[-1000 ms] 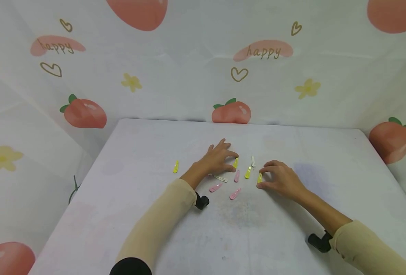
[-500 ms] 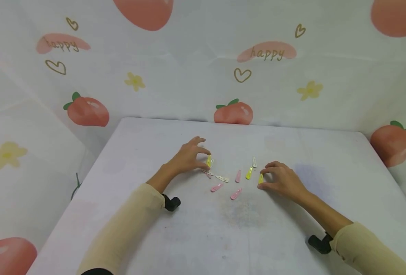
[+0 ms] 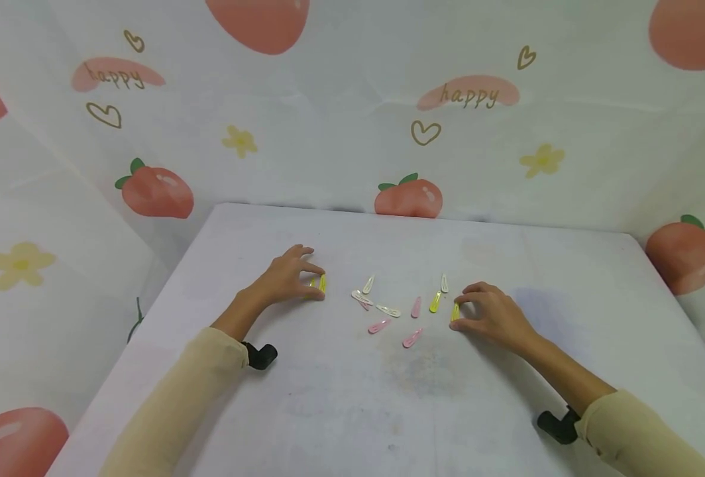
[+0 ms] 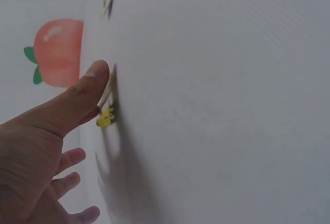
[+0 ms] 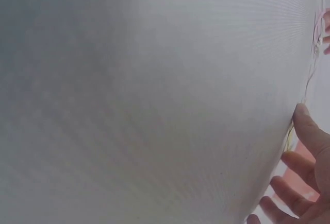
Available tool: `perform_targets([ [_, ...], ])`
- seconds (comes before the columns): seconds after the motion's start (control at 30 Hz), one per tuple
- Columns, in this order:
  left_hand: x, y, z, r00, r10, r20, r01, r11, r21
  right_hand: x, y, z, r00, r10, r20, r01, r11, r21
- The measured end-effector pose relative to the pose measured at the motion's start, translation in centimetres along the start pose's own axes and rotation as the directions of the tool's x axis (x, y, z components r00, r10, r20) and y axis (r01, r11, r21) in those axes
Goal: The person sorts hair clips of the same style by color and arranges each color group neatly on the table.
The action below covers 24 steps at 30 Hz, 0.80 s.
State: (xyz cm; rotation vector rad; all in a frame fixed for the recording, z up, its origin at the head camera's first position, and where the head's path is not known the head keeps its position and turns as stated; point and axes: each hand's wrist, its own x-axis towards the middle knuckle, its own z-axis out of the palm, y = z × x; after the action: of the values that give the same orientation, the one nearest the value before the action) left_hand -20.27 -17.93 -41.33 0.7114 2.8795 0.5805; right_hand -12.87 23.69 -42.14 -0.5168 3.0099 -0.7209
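Note:
My left hand (image 3: 282, 278) pinches a yellow snap hair clip (image 3: 323, 283) between thumb and forefinger, close over the table at the left. Partly hidden behind those fingers is another yellow clip (image 3: 312, 284). In the left wrist view, some yellow (image 4: 105, 118) shows past the thumb, low by the cloth. On the right, my right hand (image 3: 495, 313) holds a yellow hair clip (image 3: 455, 312) upright between thumb and forefinger, fingertips at its two ends. Just left of it lie a yellow clip (image 3: 434, 302) and a white clip (image 3: 444, 283).
Between the hands lie pink clips (image 3: 379, 326), (image 3: 413, 338), (image 3: 416, 307) and white clips (image 3: 388, 311), (image 3: 368, 284), (image 3: 361, 297), the last crossing a pink one. A white cloth covers the table (image 3: 352, 411); a peach-printed curtain (image 3: 328, 99) stands behind.
My left hand has moved left across the table with its yellow clip, to beside the lone yellow clip there, uncovering the white clips. My right hand has kept its place and its clip.

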Motion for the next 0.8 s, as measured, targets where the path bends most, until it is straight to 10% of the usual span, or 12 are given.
perform_targets([
  [0.8, -0.56, 0.04, 0.43, 0.999, 0.045, 0.01, -0.045, 0.999, 0.023, 0.02, 0.07, 0.06, 1.0, -0.015, -0.013, 0.015, 1.0, -0.004],
])
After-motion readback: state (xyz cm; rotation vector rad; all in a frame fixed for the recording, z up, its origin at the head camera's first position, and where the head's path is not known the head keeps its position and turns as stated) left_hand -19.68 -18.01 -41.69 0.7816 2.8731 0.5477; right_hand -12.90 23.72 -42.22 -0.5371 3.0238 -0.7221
